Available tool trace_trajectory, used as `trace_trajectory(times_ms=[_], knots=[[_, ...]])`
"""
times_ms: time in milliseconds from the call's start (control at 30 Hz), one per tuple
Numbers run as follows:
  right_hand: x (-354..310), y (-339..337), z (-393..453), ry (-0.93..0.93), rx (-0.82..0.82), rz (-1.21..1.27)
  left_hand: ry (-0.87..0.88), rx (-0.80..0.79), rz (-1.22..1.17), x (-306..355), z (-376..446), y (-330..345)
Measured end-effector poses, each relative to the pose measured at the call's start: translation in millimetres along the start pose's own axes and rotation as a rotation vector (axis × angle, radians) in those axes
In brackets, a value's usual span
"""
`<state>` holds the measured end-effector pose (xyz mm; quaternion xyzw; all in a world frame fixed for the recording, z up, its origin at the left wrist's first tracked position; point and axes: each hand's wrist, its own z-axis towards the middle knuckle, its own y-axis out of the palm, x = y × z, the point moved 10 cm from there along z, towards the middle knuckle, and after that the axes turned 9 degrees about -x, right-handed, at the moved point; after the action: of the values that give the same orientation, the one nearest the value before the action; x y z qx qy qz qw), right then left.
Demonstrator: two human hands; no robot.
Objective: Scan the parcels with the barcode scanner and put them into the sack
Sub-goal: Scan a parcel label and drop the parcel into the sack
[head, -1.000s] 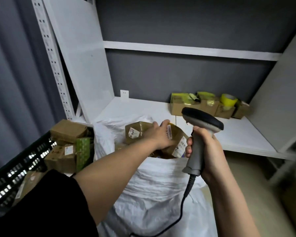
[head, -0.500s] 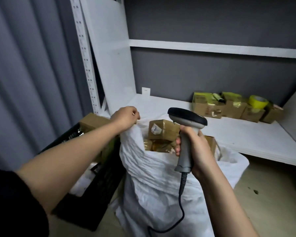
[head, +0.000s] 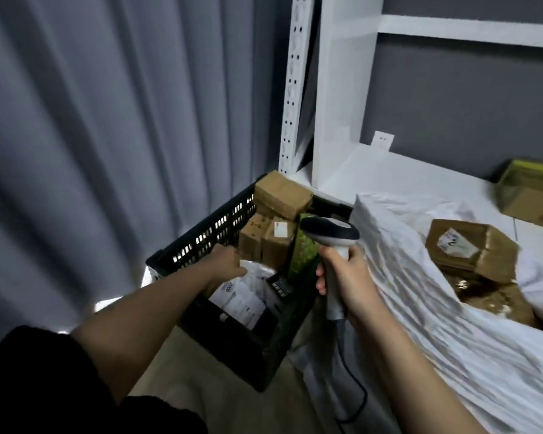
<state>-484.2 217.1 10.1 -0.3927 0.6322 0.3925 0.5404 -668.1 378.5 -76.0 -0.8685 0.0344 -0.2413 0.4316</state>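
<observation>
My left hand [head: 229, 261] reaches into the black crate [head: 201, 242], fingers on a white-labelled flat parcel [head: 242, 296] lying at its near end; whether they grip it I cannot tell. My right hand [head: 342, 277] clamps the barcode scanner [head: 333, 242], just right of that parcel. The white sack [head: 420, 308] stands open beside the crate's right edge, boxes inside.

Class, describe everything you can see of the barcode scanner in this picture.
The barcode scanner has a dark, rounded head with a pale grey patch on top, a light grey handle and a dark cable trailing down from its base. It stands roughly upright, head pointing left over the black crate. The right hand grips its handle.
</observation>
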Motion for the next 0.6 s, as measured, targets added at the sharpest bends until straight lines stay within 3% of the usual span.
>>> trace_trajectory(times_ms=[200, 400, 600], knots=[[49, -21, 53, 0.002, 0.207, -0.06, 0.1, -0.054, 0.006, 41, 75, 39], [66, -35, 84, -0.057, 0.319, -0.093, 0.284, 0.22, 0.161, 129, 136, 24], [60, -40, 84, -0.129, 0.33, -0.157, 0.22, 0.252, 0.105, 170, 169, 6]])
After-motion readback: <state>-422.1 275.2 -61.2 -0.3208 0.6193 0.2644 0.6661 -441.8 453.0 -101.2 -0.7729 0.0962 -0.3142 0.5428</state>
